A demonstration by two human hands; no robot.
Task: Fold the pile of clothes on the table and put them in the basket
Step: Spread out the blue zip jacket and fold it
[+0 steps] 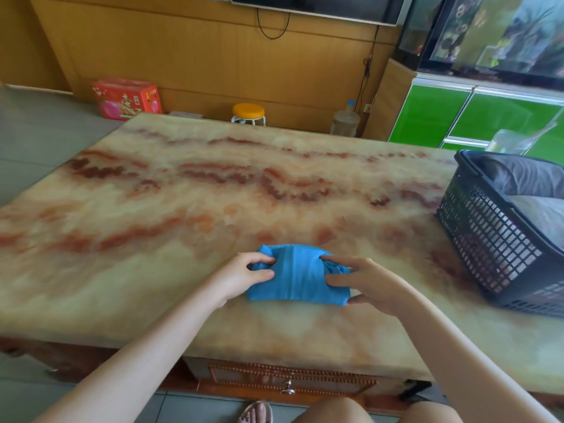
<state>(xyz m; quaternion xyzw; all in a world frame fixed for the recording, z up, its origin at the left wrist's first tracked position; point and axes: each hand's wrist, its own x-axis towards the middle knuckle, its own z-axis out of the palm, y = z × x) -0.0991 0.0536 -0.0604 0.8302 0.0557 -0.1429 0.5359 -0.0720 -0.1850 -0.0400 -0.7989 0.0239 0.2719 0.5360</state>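
The marble-patterned table point(213, 193) bears the dark mesh basket point(488, 239), which holds grey clothes point(525, 178). The blue garment point(300, 276) lies well left of the basket as a compact, slightly bunched bundle. Folding appears near done. The left hand point(244, 276) pinches the end away from the basket; the right hand point(366, 285) pinches the basket-side end. Next move: lift the bundle intact into the basket.

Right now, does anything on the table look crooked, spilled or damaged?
Nothing serious stands out. The blue cloth is folded, but its right end, under the right hand, is bunched up, not flat. The left hand pinches its other end. The basket stands upright on the table with grey clothes inside.
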